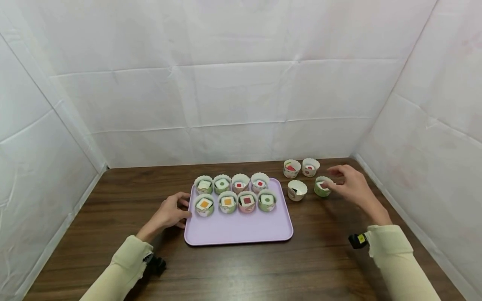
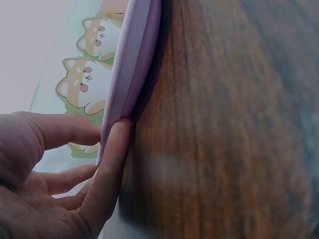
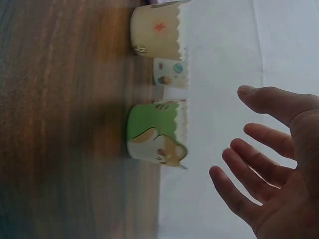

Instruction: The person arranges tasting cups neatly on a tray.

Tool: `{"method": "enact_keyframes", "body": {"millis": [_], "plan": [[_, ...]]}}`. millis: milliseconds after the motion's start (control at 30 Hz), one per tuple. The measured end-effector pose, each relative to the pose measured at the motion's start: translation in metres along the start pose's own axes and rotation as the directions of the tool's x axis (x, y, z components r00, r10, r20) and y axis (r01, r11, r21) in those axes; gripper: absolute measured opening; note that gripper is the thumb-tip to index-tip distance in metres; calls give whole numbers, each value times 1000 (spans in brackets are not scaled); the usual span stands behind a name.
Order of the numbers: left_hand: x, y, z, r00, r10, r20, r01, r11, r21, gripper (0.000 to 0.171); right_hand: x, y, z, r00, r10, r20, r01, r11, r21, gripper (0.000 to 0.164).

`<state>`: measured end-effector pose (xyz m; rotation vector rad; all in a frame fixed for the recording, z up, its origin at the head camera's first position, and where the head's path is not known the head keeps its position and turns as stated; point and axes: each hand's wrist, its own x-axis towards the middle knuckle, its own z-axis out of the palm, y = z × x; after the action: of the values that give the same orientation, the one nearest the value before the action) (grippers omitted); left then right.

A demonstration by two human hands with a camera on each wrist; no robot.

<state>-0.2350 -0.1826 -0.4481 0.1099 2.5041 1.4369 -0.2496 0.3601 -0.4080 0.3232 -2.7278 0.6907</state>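
My left hand [image 1: 171, 212] is at the left edge of a lilac tray [image 1: 241, 232]. In the left wrist view, its thumb and a finger pinch the tray's raised rim [image 2: 130, 74]. On the tray stand two rows of patterned paper baking cups [image 1: 204, 205], each with a white sushi-like piece [image 1: 227, 201] showing an orange, red or green centre. My right hand [image 1: 350, 184] hovers by a green paper cup [image 1: 321, 191], its fingers apart and holding nothing. In the right wrist view, a gap separates the fingertips from this green cup [image 3: 152, 132], which has an animal print.
Right of the tray, near the green cup, stand a white paper cup [image 1: 297, 195] with something dark inside and two more filled cups [image 1: 291, 171] behind it. White cloth walls [image 1: 241, 96] border the dark wooden table [image 1: 241, 271] at the back and sides.
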Motion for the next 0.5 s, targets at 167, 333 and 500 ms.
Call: {"method": "enact_keyframes", "body": {"millis": [167, 333, 500], "plan": [[0, 0, 0, 1000, -1, 0, 1, 1000, 8, 67, 2, 8, 6, 999, 41, 15, -41, 999, 10, 59], [0, -1, 0, 1000, -2, 1, 2, 1000, 14, 68, 4, 15, 10, 996, 72, 45, -73, 997, 16, 69], [0, 0, 0, 1000, 3, 1, -3, 1000, 15, 68, 8, 25, 14, 983, 119, 139, -126, 991, 41, 78]]}}
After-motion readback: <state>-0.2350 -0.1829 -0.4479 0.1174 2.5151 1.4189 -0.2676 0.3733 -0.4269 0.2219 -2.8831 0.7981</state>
